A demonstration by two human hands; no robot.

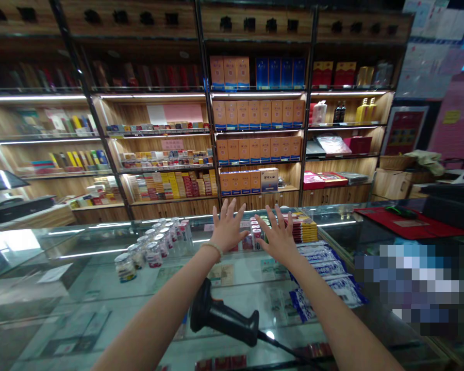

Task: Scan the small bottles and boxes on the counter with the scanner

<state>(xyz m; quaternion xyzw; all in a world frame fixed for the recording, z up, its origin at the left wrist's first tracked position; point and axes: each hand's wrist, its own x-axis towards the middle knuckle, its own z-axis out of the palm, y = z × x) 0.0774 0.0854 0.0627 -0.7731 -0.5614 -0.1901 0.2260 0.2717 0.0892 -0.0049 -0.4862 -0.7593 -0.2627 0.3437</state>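
Note:
Both arms reach forward over a glass counter [139, 314]. My left hand [228, 226] is open, fingers spread, holding nothing, with a thin bracelet at its wrist. Beside it on the right, my right hand [279, 234] is also open and empty, its fingers apart. Small cylindrical containers [255, 234] stand between and behind the hands. Stacked red and yellow packs [305, 230] are just right of my right hand, and blue and white packets [328, 268] lie beside the right forearm. A black handheld scanner [224, 314] rests on the glass between the forearms, its cable running to the lower right.
Several clear jars [154, 253] stand in rows left of my left hand. At the right are a red mat [413, 224] and a pixelated area. Tall lit shelves [212, 131] with boxes and bottles line the wall behind the counter.

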